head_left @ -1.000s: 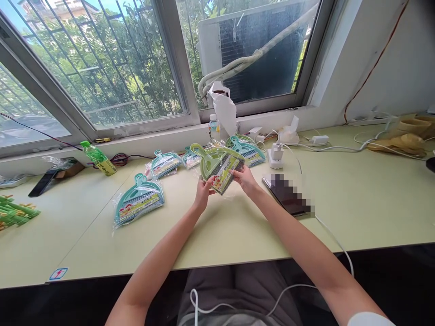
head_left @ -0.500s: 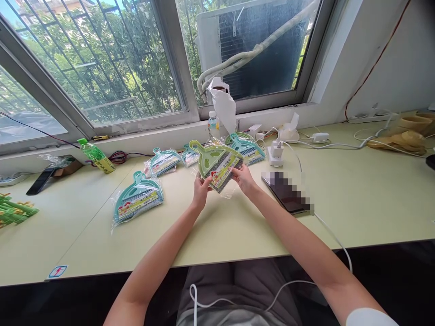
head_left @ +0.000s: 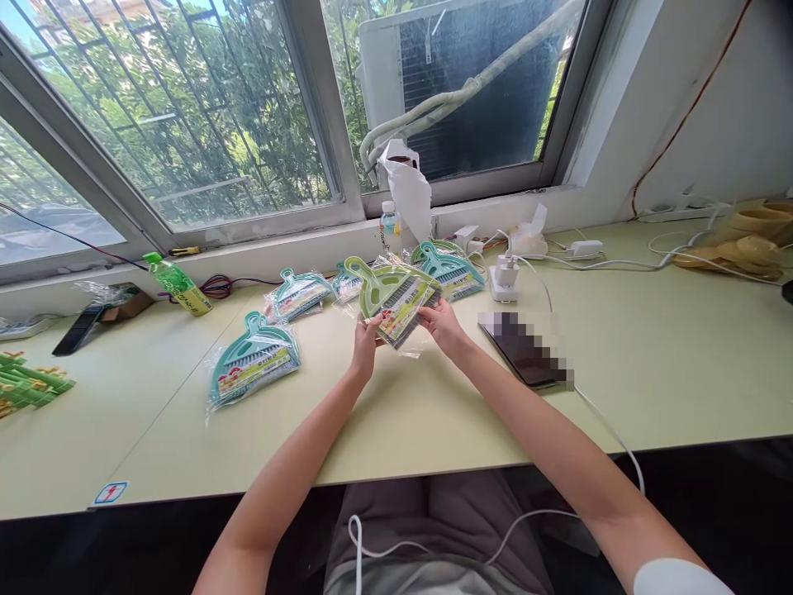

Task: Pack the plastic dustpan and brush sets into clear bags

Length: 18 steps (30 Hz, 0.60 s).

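Note:
Between my hands is a green dustpan and brush set point(head_left: 400, 299) in clear plastic, tilted, its label and dark bristles facing me. My left hand point(head_left: 365, 343) is closed on its lower left edge, and my right hand point(head_left: 444, 324) grips the lower right edge. Similar wrapped sets in teal lie around it: one teal set point(head_left: 255, 361) at the left, another teal set point(head_left: 300, 293) behind that, and a third teal set point(head_left: 451, 271) just behind my right hand. A further set point(head_left: 347, 281) is partly hidden by the held one.
A phone point(head_left: 524, 351) with a white cable lies right of my hands, near a white plug adapter point(head_left: 505, 277). A green bottle point(head_left: 178, 285) leans at the back left. Green stalk-like pieces point(head_left: 30, 384) lie far left; brownish rolls point(head_left: 731, 256) sit far right.
The held dustpan and brush set has shifted very slightly to the left. Both hands keep the same grip, and the other sets stay where they were.

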### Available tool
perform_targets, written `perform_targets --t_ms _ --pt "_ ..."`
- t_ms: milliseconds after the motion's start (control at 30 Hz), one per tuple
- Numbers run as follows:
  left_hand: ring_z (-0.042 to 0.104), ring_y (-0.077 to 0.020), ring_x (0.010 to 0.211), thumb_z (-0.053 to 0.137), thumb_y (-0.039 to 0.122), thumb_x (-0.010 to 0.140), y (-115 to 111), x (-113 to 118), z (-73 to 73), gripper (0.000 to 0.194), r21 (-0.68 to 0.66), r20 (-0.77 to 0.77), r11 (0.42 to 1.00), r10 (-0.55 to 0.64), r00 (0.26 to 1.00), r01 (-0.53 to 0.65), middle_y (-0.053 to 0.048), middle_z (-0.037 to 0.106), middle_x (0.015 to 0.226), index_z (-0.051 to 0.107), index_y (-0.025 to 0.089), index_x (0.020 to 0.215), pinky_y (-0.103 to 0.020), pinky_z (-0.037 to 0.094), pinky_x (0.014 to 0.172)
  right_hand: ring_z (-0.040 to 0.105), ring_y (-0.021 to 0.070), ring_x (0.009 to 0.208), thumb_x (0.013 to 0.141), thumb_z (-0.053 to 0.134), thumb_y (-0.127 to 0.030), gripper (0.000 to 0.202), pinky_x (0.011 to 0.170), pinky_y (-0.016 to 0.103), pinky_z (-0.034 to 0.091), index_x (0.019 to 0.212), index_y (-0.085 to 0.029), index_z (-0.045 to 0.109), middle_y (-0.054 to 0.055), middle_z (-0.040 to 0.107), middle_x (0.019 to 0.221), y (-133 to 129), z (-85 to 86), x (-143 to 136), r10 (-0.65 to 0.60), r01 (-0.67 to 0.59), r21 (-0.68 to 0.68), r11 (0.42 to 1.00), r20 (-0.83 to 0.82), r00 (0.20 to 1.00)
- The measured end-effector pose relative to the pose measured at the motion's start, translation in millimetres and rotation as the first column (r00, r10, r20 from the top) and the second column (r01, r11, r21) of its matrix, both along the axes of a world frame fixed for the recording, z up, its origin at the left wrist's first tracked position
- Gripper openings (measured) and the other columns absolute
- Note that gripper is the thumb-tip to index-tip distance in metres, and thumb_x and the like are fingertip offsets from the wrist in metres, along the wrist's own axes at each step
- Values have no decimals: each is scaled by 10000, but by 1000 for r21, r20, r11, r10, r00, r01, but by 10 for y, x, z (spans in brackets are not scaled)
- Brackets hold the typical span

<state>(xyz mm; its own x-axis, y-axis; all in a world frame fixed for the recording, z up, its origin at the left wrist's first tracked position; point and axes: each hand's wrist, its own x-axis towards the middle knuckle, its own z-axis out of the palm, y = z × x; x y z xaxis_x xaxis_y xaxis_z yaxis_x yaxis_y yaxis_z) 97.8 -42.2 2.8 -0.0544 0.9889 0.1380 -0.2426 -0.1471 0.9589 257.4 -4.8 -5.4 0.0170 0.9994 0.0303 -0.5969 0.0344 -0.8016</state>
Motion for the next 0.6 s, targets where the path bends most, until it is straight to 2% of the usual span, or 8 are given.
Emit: perform_targets --t_ms 100,200,267,333,500,600 --pt "665 -304 1066 566 571 829 -28 73 -48 623 -98 108 978 -175 979 185 -149 617 1306 520 175 1308 -377 581 756 700 195 894 617 748 -145 451 803 345 603 994 -229 515 1 720 902 -12 -7 -11 -62 63 35 997 -11 998" --pt "654 -329 1106 579 537 862 -76 172 -118 664 -193 142 886 -401 905 422 -156 568 1383 435 221 1428 -415 575 803 693 188 894 613 766 -173 446 821 347 599 974 -231 510 0 709 908 -27 -11 -4 -128 129 54 990 -23 991" --pt "637 -333 1142 578 517 880 -97 217 -149 684 -226 169 835 -473 865 501 -164 568 1381 379 244 1475 -433 563 848 691 187 901 620 774 -195 437 838 352 596 959 -235 501 0 700 907 -34 -11 3 -151 153 58 987 -27 988" --pt "605 -333 1195 558 516 897 -98 231 -155 664 -213 201 833 -475 857 511 -170 562 1387 388 238 1475 -445 547 898 690 186 911 624 781 -212 437 845 353 595 948 -241 489 0 693 917 -35 -9 5 -162 163 60 985 -32 986" --pt "584 -308 1227 534 441 929 -68 165 -87 553 -135 222 920 -333 917 367 -149 515 1441 468 190 1417 -433 485 1012 692 187 921 602 793 -196 480 823 345 604 975 -241 493 4 699 952 -32 -5 -25 -138 141 64 988 -48 989" --pt "594 -311 1213 528 425 935 -85 129 -38 534 -115 211 919 -349 913 378 -133 500 1458 471 196 1414 -438 485 1009 697 194 905 594 794 -190 488 809 349 607 981 -235 501 4 706 926 -39 0 -43 -123 126 46 991 -61 990"
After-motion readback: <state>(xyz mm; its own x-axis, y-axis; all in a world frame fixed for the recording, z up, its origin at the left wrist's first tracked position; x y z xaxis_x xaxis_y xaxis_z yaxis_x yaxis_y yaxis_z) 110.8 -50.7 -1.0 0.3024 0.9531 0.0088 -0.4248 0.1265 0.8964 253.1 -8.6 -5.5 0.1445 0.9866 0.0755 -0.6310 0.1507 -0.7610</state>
